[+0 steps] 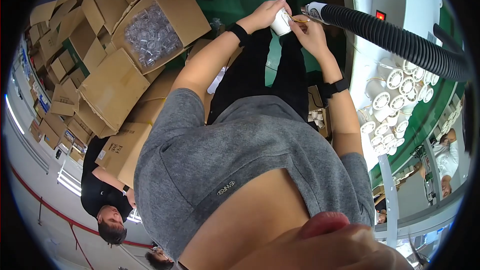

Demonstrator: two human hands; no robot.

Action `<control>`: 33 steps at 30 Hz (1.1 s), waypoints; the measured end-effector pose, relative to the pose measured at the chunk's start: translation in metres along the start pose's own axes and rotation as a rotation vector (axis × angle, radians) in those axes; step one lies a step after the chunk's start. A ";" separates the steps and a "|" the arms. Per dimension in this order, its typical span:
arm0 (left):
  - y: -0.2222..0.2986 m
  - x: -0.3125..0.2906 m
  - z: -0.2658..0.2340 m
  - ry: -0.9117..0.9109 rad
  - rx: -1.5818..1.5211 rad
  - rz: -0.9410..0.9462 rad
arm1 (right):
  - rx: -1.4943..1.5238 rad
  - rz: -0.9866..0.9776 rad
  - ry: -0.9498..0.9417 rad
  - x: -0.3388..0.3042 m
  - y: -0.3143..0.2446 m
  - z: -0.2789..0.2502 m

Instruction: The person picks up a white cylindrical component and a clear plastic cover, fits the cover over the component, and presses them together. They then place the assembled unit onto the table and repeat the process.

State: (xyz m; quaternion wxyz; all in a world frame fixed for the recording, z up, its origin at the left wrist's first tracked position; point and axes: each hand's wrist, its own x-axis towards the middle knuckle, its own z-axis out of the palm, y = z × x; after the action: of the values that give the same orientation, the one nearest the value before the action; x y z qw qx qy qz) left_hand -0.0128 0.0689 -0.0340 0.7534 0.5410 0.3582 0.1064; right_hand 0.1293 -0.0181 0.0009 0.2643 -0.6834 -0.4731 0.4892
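In front of my lap my left hand [265,14] is wrapped round a white cylindrical housing [280,25], which it holds tilted. Close on its right is my right hand [312,36], thumb and fingers pinched together at a thin yellow wire [300,19] beside the housing. Where the wire meets the housing is partly hidden by my fingers. A black ribbed hose [390,29] with a white end piece [316,10] reaches in from the right, its tip just beyond my right hand.
Several white cylinders with spoked ends [395,92] stand on the bench to my right, near a lit red switch [381,16]. At the left, an open cardboard box [186,17] holds clear plastic pieces [152,32]. More boxes [112,87] and a co-worker [106,195] are behind.
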 end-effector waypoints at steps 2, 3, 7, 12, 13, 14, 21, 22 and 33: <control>-0.003 0.001 -0.001 0.008 -0.005 -0.009 | -0.048 0.040 -0.035 0.004 -0.001 0.001; -0.004 0.002 -0.001 0.013 -0.007 -0.015 | -0.048 0.039 -0.039 0.005 -0.002 0.001; -0.004 0.000 -0.006 0.042 -0.032 -0.052 | 0.003 -0.007 -0.026 0.010 -0.007 0.004; -0.008 -0.004 -0.018 0.094 -0.002 -0.021 | 0.074 0.059 -0.060 0.020 -0.011 0.014; -0.007 -0.004 -0.019 0.095 -0.002 -0.021 | 0.146 0.069 -0.068 0.022 -0.009 0.014; -0.007 -0.005 -0.020 0.105 -0.012 -0.041 | 0.218 0.080 -0.074 0.022 -0.008 0.016; -0.025 -0.027 -0.007 0.110 -0.079 0.019 | 0.116 0.029 -0.100 -0.012 -0.026 0.029; -0.032 -0.034 -0.010 0.028 -0.272 -0.202 | 0.252 0.140 -0.216 -0.019 -0.040 0.023; 0.024 -0.043 -0.049 0.050 0.664 -0.117 | 0.930 0.077 0.300 -0.188 -0.098 -0.204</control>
State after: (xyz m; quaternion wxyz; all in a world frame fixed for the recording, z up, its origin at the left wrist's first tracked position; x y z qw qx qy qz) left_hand -0.0711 0.0910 -0.0023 0.5319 0.7326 0.4222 -0.0461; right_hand 0.2646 -0.1274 0.2381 0.5887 -0.5726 -0.1356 0.5542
